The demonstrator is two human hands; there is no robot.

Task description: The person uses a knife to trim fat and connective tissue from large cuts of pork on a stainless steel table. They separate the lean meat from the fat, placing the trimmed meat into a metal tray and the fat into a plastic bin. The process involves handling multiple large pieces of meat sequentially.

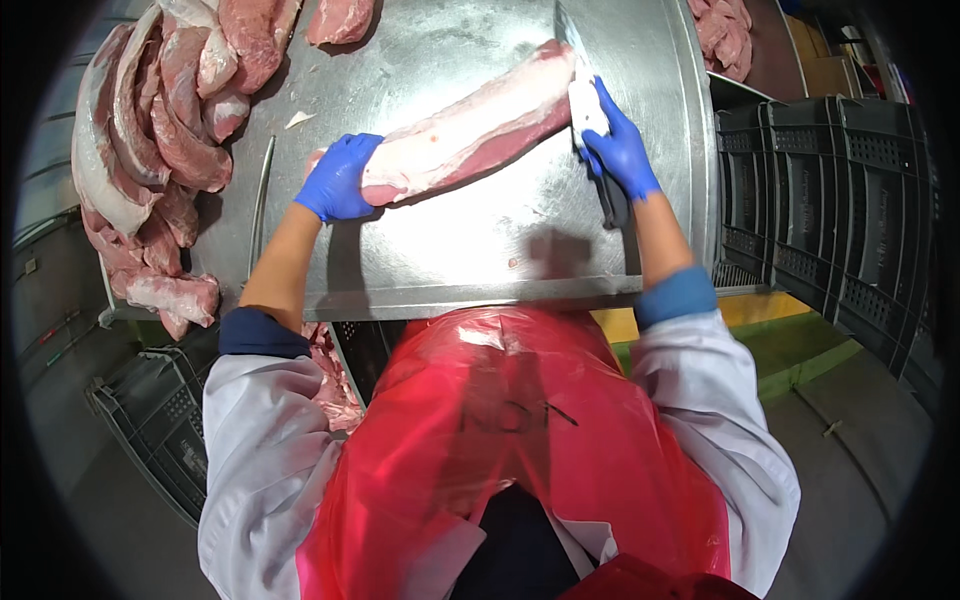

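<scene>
A long pale pink piece of meat (pixel 460 135), probably a loin with a white fat layer, lies slantwise on the metal table (pixel 440 250). My left hand (pixel 342 178), in a blue glove, is closed around its near left end. In a matching glove, my right hand (pixel 622 150) grips a knife (pixel 612 203) with a dark handle at the meat's far right end. The blade points away from me, past the meat's tip. A bright white patch lies along the blade by my fingers; I cannot tell whether it is fat or glare.
Several meat pieces (pixel 180 110) are heaped at the table's left. Another piece (pixel 340 20) lies at the far edge, near a small scrap (pixel 298 119). A thin metal rod (pixel 262 195) rests beside my left forearm. Black crates (pixel 820 200) stand right; more meat (pixel 722 40) is behind them.
</scene>
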